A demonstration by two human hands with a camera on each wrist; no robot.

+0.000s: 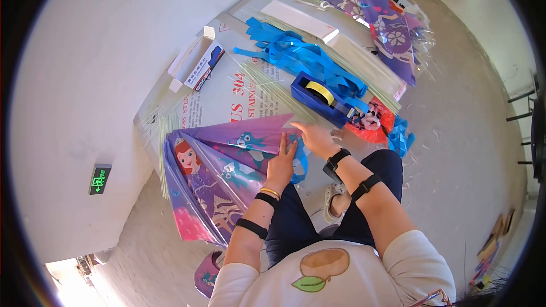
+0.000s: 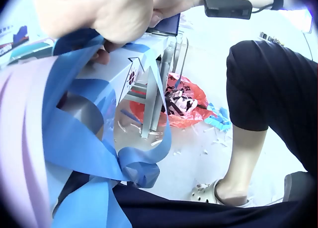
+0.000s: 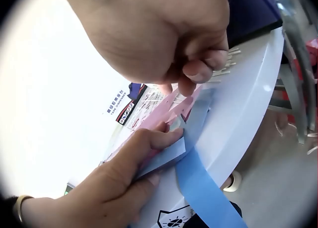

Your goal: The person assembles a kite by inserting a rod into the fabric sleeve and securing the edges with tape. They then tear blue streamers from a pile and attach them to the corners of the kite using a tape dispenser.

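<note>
A kite (image 1: pixel 216 162), thin purple and pink sheeting printed with a cartoon princess, lies spread across the table corner, its narrow tip toward the hands. On that tip rest the spread index and middle fingers of my left hand (image 1: pixel 280 167). In the right wrist view the same hand pinches a flat blue ribbon (image 3: pixel 206 188) between thumb and finger at the table edge. My right hand (image 1: pixel 318 139) reaches in from the other side; its curled fingertips (image 3: pixel 188 85) grip at the kite's pink tip (image 3: pixel 166 106). Loops of ribbon (image 2: pixel 69 138) hang below in the left wrist view.
Beyond the hands stands a blue tape dispenser (image 1: pixel 327 99) with a yellow roll. Blue ribbons (image 1: pixel 307 51), thin pale rods (image 1: pixel 267 85) and an open dispenser box (image 1: pixel 197 62) lie on the table (image 1: pixel 219 102). A red plastic bag (image 2: pixel 191 116) sits on the floor.
</note>
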